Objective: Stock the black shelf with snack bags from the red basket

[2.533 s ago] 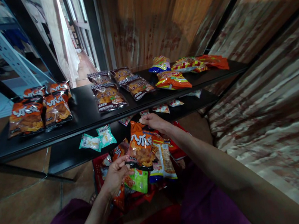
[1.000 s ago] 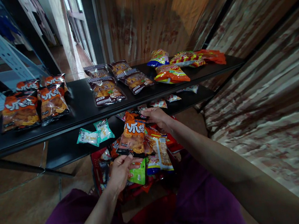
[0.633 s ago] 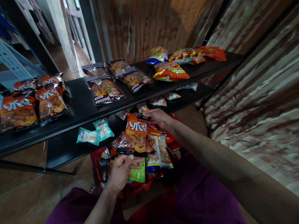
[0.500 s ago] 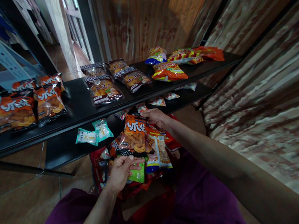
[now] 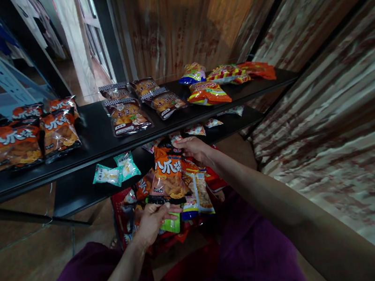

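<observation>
In the last half second, we had turned the orange bag slightly, so its printed front faced us more squarely; the like bags at the left of the upper shelf stayed put. We judged this a straightening of the bag, with it still in hand and not set down. It was above the other packs, near side of the lower shelf. Our right hand reached in from the right, closed in a pinch on its top corner. Our left hand, fingers loosely spread, was at its bottom edge; we couldn't tell whether it gripped
</observation>
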Tool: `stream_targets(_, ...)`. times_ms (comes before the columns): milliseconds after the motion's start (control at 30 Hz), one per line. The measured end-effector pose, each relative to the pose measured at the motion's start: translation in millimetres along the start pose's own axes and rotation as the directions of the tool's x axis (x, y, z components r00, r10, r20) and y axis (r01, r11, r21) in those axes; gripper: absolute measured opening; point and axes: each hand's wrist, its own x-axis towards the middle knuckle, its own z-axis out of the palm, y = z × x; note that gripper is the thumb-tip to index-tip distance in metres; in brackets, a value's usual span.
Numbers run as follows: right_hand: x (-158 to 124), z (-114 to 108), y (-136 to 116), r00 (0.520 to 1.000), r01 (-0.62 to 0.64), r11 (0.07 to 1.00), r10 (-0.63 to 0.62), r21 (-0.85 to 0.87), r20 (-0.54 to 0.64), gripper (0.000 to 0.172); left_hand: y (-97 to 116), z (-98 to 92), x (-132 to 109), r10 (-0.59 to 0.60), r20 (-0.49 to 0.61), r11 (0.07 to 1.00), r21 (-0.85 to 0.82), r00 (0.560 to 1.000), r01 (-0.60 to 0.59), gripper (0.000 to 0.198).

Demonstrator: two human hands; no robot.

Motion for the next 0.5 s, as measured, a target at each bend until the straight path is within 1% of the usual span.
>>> stream_targets(67,-5,2,2,0.999,0.024,0.997,-0.027,0.07,0.038,0.014,0,3.6,0,0.014,-0.015,0.997,-0.07,1.0,-0.015,0.037)
stream_targets(133,-14,6,9,0.992,0.041,0.98,-0.063,0.196,0.108,0.016,0,6.7,-1,0.024,-0.028,0.991,-0.128,0.999,-0.028,0.037)
stream_targets(200,-26,9,25,0.975,0.021,0.941,-0.093,0.338,0.2,0.02,0,8.4,-1,0.018,-0.036,0.989,-0.148,0.999,-0.023,0.038)
stream_targets(267,-41,9,46,0.955,-0.041,0.901,-0.093,0.432,0.283,0.025,-1,8.9,-1,0.009,-0.053,0.989,-0.146,0.999,-0.017,0.04)
stream_targets(300,-49,9,57,0.949,-0.078,0.889,-0.073,0.451,0.307,0.026,-2,8.8,-1,0.004,-0.064,0.99,-0.143,0.998,-0.013,0.042)
stream_targets(400,-72,6,88,0.949,-0.147,0.863,-0.015,0.484,0.314,0.03,-7,8.1,1,-0.011,-0.101,0.991,-0.135,0.995,-0.003,0.045)
stream_targets(500,-93,3,104,0.917,-0.246,0.843,0.043,0.479,0.396,0.043,-13,8.0,3,0.01,-0.146,0.993,-0.116,0.989,-0.027,0.045)
